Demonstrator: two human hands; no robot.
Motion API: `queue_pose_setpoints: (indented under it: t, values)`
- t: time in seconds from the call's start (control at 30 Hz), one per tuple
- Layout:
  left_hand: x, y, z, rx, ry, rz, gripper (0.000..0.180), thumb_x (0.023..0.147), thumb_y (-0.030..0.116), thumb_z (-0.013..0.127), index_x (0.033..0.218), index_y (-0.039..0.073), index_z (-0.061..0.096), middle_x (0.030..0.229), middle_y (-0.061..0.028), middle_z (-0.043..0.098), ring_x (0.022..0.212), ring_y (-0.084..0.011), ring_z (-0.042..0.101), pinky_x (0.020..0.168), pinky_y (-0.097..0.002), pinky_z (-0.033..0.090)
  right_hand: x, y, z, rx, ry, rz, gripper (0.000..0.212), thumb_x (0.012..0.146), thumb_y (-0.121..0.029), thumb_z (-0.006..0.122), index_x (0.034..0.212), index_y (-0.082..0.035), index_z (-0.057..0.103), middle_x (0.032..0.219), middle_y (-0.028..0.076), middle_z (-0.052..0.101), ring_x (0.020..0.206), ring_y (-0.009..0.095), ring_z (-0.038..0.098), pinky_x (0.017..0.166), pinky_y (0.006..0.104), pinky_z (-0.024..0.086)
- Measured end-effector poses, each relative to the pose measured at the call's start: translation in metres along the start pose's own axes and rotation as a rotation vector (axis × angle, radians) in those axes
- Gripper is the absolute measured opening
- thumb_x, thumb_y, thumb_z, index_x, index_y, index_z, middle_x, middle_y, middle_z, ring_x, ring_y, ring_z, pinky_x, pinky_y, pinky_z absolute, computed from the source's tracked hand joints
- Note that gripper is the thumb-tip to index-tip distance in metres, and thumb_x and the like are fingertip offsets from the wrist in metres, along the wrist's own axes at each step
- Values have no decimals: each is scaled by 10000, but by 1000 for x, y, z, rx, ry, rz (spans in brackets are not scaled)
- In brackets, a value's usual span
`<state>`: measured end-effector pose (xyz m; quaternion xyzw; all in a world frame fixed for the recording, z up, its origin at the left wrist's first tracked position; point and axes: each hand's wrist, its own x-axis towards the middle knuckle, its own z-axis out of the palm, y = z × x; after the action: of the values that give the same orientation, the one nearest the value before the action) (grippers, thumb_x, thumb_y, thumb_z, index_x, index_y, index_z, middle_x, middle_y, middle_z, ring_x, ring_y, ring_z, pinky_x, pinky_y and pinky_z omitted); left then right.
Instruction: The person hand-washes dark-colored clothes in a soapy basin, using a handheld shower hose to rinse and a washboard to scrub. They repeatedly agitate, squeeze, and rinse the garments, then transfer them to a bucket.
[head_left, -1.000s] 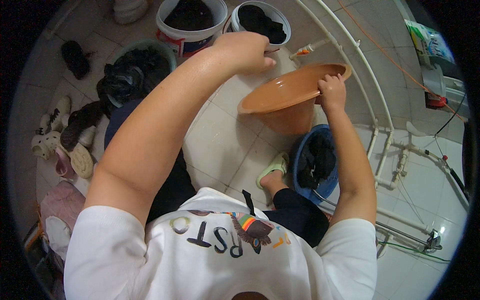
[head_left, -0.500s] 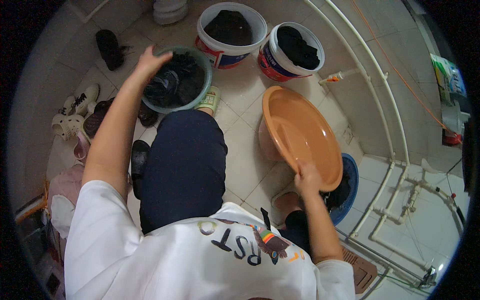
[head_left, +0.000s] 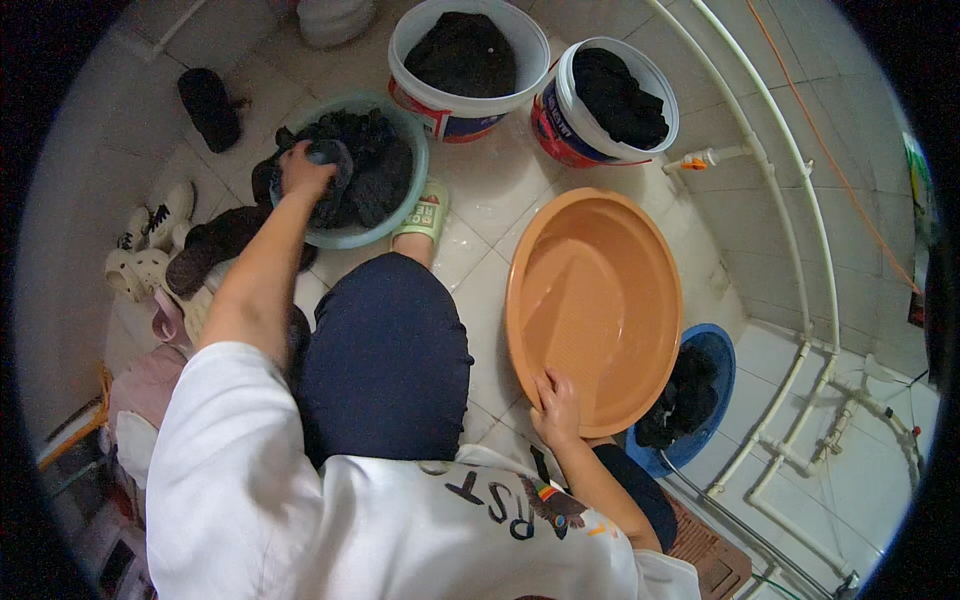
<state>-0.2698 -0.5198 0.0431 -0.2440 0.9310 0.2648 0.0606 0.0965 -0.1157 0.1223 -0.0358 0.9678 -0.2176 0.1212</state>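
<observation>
At the far left a pale blue-green basin (head_left: 420, 180) holds dark wet-looking clothes (head_left: 385, 165). My left hand (head_left: 303, 172) is closed over its left side, round a bluish, shiny, rounded thing (head_left: 332, 160) whose kind I cannot make out. A large orange plastic basin (head_left: 600, 300) stands on the floor to the right with no clothes in it. My right hand (head_left: 558, 408) grips its near rim, fingers over the inner edge.
Two white buckets (head_left: 470, 100) (head_left: 600, 145) with dark cloth stand at the back. A blue basin (head_left: 722, 365) of dark clothes sits right of the orange one. Shoes (head_left: 172, 215) lie along the left wall; pale pipes (head_left: 735, 110) run along the right.
My left hand has come down from the basin's edge into the dark clothes and closed on the bluish thing. My right hand has lowered the tilted orange basin flatter toward me.
</observation>
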Motion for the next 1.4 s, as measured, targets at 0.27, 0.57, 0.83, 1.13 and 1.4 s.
queue_pose_setpoints:
  t: [0.27,0.57,0.83,1.13,1.4]
  values:
    - [-18,26,-154,-1523,-198,-88,307,758,152,597,1019,2,538,1000,-113,579,943,-262,555,853,-399,439,3,8,6,46,-14,26,594,542,0,645,1118,-100,536,1147,188,444,1056,359,422,873,424,376]
    - [-58,208,-224,-1904,-207,472,437,753,177,620,1140,29,479,1120,-146,523,1069,-306,480,923,-477,374,8,3,1,47,-36,83,600,536,-34,660,1116,-97,520,1176,195,427,1071,359,413,901,419,356]
    - [-29,261,-118,-1644,-456,408,466,733,284,636,1094,7,537,1066,-111,584,963,-265,546,893,-386,406,-1,8,8,36,-72,61,587,541,-35,658,1110,-82,521,1166,206,428,1057,377,415,898,425,360]
    - [57,30,56,-203,-169,62,1053,529,492,751,1361,125,219,1360,-261,199,1247,-411,235,1011,-441,251,15,2,8,13,-66,44,615,527,-9,657,1121,-87,519,1174,206,428,1055,377,424,887,420,375]
    - [-20,33,56,648,-335,254,1137,486,413,804,1380,270,117,1423,-116,-166,1283,-455,-15,920,-664,229,10,-1,13,15,-98,126,586,559,19,625,1121,-106,521,1192,208,429,1083,385,418,911,429,361]
